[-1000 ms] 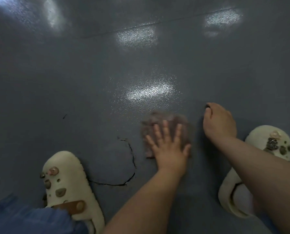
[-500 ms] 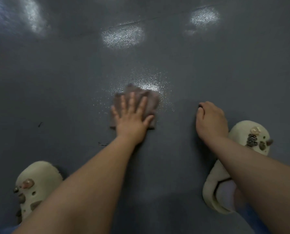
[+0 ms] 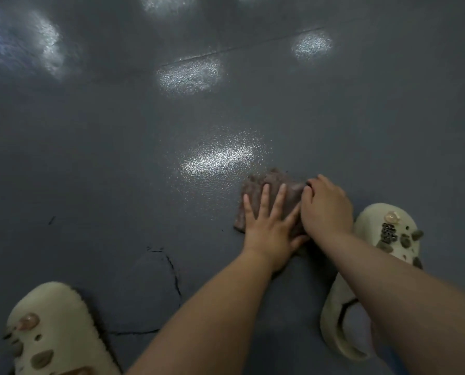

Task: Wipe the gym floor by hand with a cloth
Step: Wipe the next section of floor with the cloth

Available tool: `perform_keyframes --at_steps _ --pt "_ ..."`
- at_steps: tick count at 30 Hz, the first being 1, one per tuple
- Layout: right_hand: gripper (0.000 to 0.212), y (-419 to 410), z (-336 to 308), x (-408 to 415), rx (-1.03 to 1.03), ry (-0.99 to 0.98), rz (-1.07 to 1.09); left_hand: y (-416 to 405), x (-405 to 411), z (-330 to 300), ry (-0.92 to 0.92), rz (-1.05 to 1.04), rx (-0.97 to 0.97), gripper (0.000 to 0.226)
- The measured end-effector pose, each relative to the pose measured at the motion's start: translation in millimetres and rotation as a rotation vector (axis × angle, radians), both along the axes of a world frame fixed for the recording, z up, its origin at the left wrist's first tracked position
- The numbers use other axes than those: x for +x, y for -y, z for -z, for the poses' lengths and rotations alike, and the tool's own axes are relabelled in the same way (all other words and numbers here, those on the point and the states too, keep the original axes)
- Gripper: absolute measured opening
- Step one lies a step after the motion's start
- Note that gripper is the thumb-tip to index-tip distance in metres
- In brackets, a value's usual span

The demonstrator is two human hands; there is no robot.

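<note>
Cloth, brownish and crumpled, lies flat on the grey gym floor, under both hands. Left hand presses on it with straight, spread fingers, holding nothing. Right hand rests on the cloth's right edge with fingers bent down; whether it pinches the fabric, I cannot tell. Cream clogs stand on either side, the right one just beside the hands.

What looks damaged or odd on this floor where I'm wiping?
The grey floor has a dark curved crack just left of the left forearm, between the left clog and the cloth. It encloses a patch that looks like lifting or broken coating. A small dark mark lies further left. Nothing looks spilled.
</note>
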State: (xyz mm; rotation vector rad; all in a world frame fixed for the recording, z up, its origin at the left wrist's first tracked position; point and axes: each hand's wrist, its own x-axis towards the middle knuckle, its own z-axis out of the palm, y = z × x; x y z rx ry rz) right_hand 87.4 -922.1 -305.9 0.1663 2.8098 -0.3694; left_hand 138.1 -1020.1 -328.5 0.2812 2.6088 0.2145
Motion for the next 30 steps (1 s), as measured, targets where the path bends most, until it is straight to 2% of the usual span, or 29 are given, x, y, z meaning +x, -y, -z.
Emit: perform_keyframes --at_steps 3,5,10,15,17,20,23,28,30 --pt "0.047 16.4 0.0 7.1 0.062 0.062 -0.007 32.7 -6.4 -0.8 -0.031 0.061 -0.053 0.068" --pt "0.052 34.6 1.2 16.7 0.054 0.096 -0.012 60.5 -5.5 1.0 -0.031 -0.031 -0.076 0.068" --pt "0.058 85.6 0.1 42.5 0.042 0.166 -0.124 158.1 21.0 4.3 -0.005 -0.422 -0.125 0.069" --pt "0.059 124.5 -2.1 72.2 0.041 0.258 -0.296 260.4 63.6 0.3 0.074 -1.002 -0.16 0.07" --pt "0.06 129.5 -2.1 77.6 0.037 0.287 -0.296 279.6 65.9 0.0 0.097 -1.211 -0.147 0.073" --pt "0.058 127.1 -2.3 75.7 0.032 0.278 -0.291 270.4 56.8 -0.3 0.113 -1.32 -0.134 0.071" --pt "0.055 124.2 -1.9 74.7 0.025 0.256 -0.293 223.5 53.4 2.3 0.091 -1.197 -0.134 0.07" --pt "0.055 122.3 -1.1 74.8 0.009 0.204 -0.281 119.0 77.9 4.7 0.03 -0.507 -0.042 0.067" --pt "0.059 119.5 -0.8 74.8 0.016 0.199 -0.29 105.2 94.4 7.4 -0.019 -0.279 -0.019 0.066"
